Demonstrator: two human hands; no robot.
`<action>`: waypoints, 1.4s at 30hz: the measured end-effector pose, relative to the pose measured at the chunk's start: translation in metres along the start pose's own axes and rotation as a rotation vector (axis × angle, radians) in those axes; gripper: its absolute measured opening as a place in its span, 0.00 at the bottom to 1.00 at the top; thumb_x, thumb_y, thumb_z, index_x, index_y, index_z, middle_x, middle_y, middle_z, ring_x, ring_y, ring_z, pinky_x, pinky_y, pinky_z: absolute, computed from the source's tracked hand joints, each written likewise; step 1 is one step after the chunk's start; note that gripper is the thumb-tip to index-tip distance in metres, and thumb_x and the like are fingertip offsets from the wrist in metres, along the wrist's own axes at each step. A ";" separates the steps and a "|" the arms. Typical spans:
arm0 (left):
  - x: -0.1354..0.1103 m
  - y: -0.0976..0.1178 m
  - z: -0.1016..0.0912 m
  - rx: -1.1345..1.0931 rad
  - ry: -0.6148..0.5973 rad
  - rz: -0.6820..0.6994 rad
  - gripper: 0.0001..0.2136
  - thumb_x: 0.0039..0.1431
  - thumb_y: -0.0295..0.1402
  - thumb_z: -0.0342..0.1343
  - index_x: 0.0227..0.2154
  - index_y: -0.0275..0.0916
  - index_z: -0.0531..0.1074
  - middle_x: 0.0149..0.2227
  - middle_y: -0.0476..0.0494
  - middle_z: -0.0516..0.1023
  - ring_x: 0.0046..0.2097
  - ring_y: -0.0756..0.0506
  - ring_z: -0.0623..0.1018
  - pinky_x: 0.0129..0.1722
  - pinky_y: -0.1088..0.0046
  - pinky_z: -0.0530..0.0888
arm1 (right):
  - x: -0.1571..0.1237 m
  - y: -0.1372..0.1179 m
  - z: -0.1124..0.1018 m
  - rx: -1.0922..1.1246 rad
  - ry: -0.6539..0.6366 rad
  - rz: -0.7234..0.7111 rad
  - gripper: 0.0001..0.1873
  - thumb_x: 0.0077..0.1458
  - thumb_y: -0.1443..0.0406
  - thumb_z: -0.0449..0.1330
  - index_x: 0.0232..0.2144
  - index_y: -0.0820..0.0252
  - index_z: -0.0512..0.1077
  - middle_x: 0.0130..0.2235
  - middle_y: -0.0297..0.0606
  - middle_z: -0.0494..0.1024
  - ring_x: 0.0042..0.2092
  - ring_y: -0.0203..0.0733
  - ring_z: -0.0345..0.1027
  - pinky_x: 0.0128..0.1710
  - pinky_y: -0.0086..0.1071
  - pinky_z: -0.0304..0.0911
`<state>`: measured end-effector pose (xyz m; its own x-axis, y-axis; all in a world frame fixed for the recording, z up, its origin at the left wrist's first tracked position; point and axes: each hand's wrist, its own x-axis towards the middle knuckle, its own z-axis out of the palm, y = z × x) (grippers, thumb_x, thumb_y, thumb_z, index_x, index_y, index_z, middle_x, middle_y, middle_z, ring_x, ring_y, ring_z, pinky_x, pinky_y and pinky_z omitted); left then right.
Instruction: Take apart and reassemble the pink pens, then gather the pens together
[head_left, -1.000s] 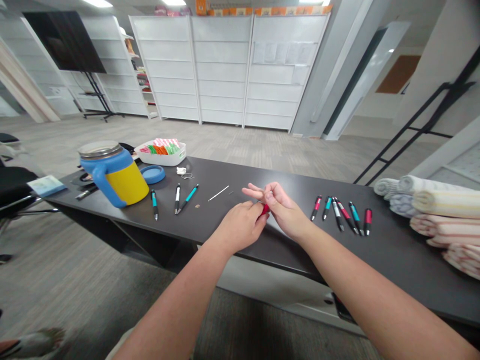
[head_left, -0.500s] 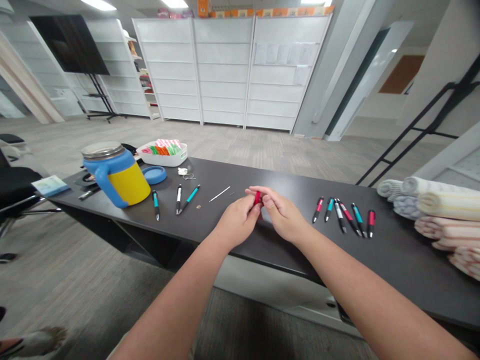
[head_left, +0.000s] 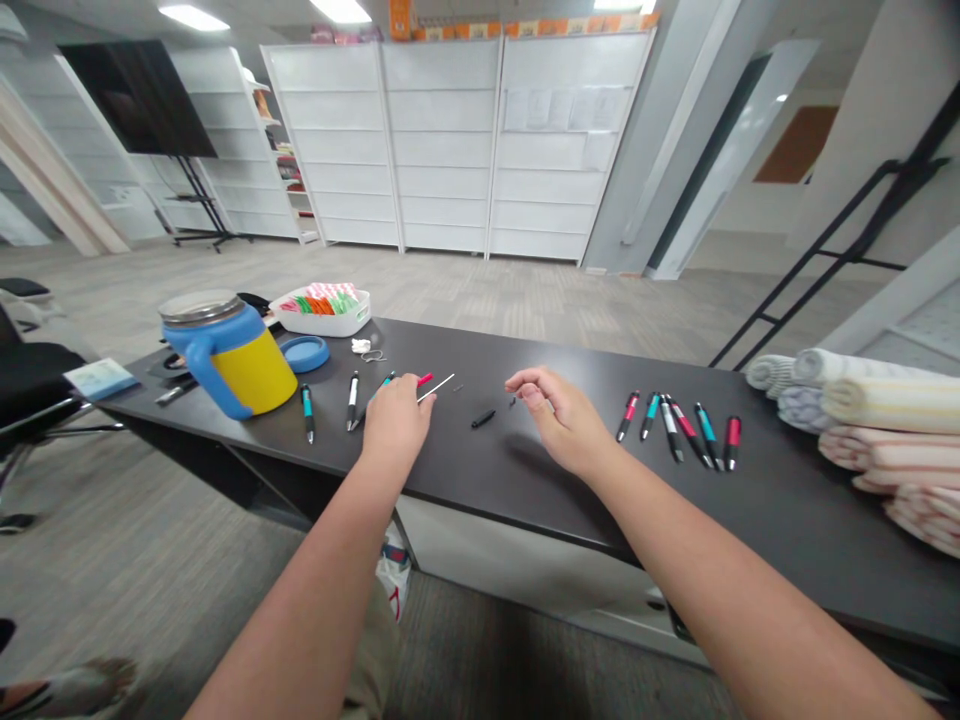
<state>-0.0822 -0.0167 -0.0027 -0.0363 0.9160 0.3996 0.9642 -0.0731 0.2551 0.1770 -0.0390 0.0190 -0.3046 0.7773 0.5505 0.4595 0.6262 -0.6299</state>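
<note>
My left hand (head_left: 396, 425) is closed over the left-middle of the table, with a red pen barrel (head_left: 425, 379) poking out past its fingers. A thin white pen refill (head_left: 442, 386) lies at its fingertips; whether the fingers grip it too, I cannot tell. Loosely curled, with thumb and fingers apart, my right hand (head_left: 562, 415) hovers over the table. A tiny dark piece (head_left: 512, 402) shows just under its fingertips, apparently not gripped. Between the hands lies a black pen grip section (head_left: 484, 418). A small spring-like piece (head_left: 458, 388) lies beyond it.
Left of my hands are a teal pen (head_left: 307, 414), a white pen (head_left: 353, 400) and a blue-yellow jug (head_left: 255, 368). A white basket (head_left: 341, 322) of colourful packets stands behind. Several pens (head_left: 673, 430) lie at the right, near rolled towels (head_left: 885, 420) on the dark table (head_left: 480, 495).
My hands were together around a red pen part. They have parted: the left moved left to the refill with the red barrel, and the black section now lies on the table.
</note>
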 end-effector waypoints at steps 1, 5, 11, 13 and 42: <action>0.000 -0.002 0.001 0.048 -0.035 -0.013 0.12 0.67 0.40 0.56 0.44 0.37 0.76 0.43 0.32 0.82 0.47 0.33 0.81 0.48 0.59 0.75 | 0.001 0.000 0.000 -0.009 0.002 -0.008 0.20 0.73 0.50 0.48 0.47 0.51 0.75 0.46 0.43 0.80 0.49 0.49 0.74 0.52 0.43 0.66; 0.000 -0.002 0.004 0.148 -0.071 -0.036 0.13 0.69 0.39 0.52 0.37 0.38 0.78 0.39 0.33 0.82 0.43 0.35 0.81 0.44 0.61 0.75 | 0.002 0.002 0.000 -0.024 0.003 -0.037 0.20 0.74 0.51 0.47 0.44 0.51 0.76 0.44 0.43 0.80 0.48 0.49 0.73 0.52 0.43 0.65; 0.000 0.003 0.004 0.176 -0.035 -0.079 0.13 0.71 0.35 0.49 0.40 0.34 0.77 0.42 0.30 0.81 0.45 0.33 0.81 0.44 0.60 0.75 | 0.003 0.007 0.000 -0.033 -0.040 -0.081 0.22 0.74 0.52 0.46 0.40 0.51 0.78 0.42 0.43 0.80 0.48 0.50 0.73 0.53 0.45 0.66; 0.001 0.004 0.002 0.092 0.008 -0.090 0.13 0.72 0.36 0.49 0.41 0.34 0.76 0.42 0.30 0.80 0.46 0.33 0.80 0.45 0.59 0.74 | 0.003 0.009 0.001 -0.067 -0.042 -0.094 0.20 0.74 0.53 0.49 0.43 0.52 0.79 0.43 0.43 0.80 0.46 0.49 0.73 0.51 0.45 0.67; -0.017 0.057 0.016 -0.447 -0.045 0.395 0.13 0.76 0.34 0.39 0.45 0.38 0.69 0.44 0.36 0.77 0.46 0.39 0.76 0.49 0.59 0.71 | 0.009 0.021 -0.020 0.356 0.229 0.251 0.21 0.62 0.47 0.64 0.39 0.59 0.83 0.38 0.42 0.84 0.28 0.36 0.71 0.25 0.32 0.64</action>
<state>-0.0227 -0.0303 -0.0088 0.3232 0.8007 0.5044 0.6979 -0.5617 0.4444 0.2010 -0.0197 0.0218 -0.0112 0.8985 0.4389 0.1690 0.4343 -0.8848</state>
